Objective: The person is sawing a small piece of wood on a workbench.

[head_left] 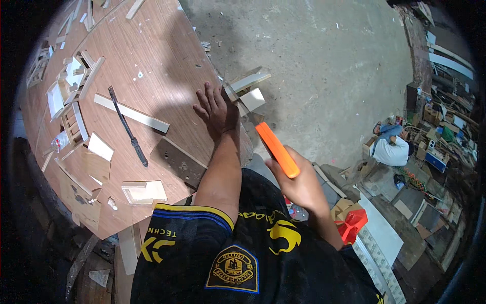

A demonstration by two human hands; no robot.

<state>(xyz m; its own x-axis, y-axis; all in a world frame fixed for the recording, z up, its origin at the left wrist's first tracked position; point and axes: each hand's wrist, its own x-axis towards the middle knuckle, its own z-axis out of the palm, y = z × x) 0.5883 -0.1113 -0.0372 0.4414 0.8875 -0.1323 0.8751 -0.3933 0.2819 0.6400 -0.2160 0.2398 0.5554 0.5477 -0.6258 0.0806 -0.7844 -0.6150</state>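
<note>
My right hand (299,178) is wrapped round the orange handle of a handsaw (277,150), off the table's right edge. Its thin blade runs up and left from the handle, towards a pale wooden piece (252,100) that juts past the edge. Flat at that edge lies my left hand (217,110), fingers spread, pressing down beside the blade. What sits beneath the palm is mostly hidden. To its left, a pale wooden strip (131,113) lies on the wood-grain tabletop (152,61), with a long dark tool (127,126) across it.
Several small wooden frames and offcuts (76,81) crowd the table's left side. A dark board (179,162) lies under my left forearm. On the floor to the right, a person (392,147) sits near piled scrap and boxes. A red object (353,225) lies beside my right arm.
</note>
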